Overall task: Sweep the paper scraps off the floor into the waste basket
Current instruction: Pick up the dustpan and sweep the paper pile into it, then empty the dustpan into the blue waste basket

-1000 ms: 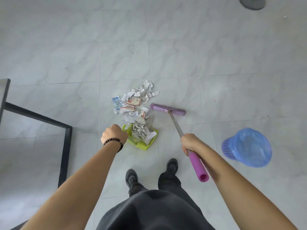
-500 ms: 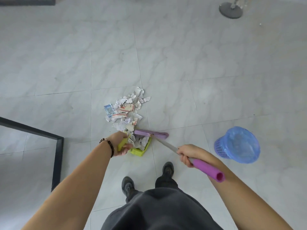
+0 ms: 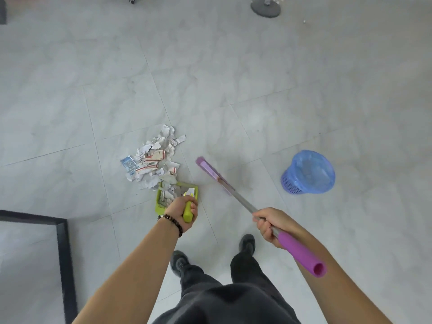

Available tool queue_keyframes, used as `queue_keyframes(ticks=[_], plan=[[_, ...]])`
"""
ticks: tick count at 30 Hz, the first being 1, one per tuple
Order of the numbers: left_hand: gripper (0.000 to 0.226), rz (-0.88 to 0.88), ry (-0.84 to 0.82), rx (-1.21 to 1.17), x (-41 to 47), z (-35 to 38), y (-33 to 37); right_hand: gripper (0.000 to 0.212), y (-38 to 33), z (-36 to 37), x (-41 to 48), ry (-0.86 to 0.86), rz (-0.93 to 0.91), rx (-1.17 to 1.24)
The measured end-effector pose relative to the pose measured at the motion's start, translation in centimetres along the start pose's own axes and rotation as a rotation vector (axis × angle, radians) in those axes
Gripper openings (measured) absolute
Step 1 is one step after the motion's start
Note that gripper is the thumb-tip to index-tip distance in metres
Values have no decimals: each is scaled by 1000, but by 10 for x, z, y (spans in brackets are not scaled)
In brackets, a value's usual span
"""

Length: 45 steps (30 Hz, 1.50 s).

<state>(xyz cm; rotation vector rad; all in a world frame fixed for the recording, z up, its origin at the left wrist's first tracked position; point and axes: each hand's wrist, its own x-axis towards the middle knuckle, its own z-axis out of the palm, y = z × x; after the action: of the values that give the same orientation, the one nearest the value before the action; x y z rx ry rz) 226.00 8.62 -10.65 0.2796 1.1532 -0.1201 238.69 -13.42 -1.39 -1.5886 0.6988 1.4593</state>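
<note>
Left hand point(image 3: 180, 210): fingers clenched round the handle of a lime-green plastic dustpan point(image 3: 158, 204); a dark bead bracelet point(image 3: 172, 222) circles the wrist.
Dustpan: sits low at the floor, mouth turned away from the person, with a few crumpled pieces inside it.
Paper: the torn white and printed paper scraps point(image 3: 154, 160) lie mostly in a heap on the pale grey marbled tile floor point(image 3: 233, 66), the near edge of the heap touching the dustpan's mouth.
Right hand point(image 3: 268, 224): fingers wrapped round the metal shaft of a long purple-headed broom point(image 3: 242, 201), just above its purple foam grip.
Broom head: angled, to the right of the dustpan and apart from the heap — whether it touches the floor, I cannot tell.
Basket: a blue perforated plastic waste basket point(image 3: 308, 171) with a blue liner stands upright, well to the right of the scraps, beyond the broom.
Elsewhere: a black rectangular frame point(image 3: 63, 253) at lower left, a round grey stand base point(image 3: 265, 7) at the top edge, black shoes point(image 3: 247, 242) below.
</note>
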Motion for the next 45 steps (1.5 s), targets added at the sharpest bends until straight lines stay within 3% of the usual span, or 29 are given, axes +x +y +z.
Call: queue_keyframes(ticks=[3,10,15,20,29,37,45], plan=[[2,-30,-55,94,-17,6,-20,27,16,-17,-11,-5,-32,99],[40,-38,-256,-1,-60,71,-75,23,35,-92,-33,-62,-125,190],[6,46,-292,102,-94,140,-134,18,55,-174,-75,-95,-249,235],[13,78,-312,178,-105,203,-188,25,77,-256,-115,-82,-391,302],[17,116,-271,559,-98,281,-244,21,94,-333,-132,91,-497,449],[17,144,-292,1005,-63,327,-260,20,95,-352,-122,257,-439,654],[15,60,-253,1510,-13,345,-273,19,91,-349,-107,324,-326,803]])
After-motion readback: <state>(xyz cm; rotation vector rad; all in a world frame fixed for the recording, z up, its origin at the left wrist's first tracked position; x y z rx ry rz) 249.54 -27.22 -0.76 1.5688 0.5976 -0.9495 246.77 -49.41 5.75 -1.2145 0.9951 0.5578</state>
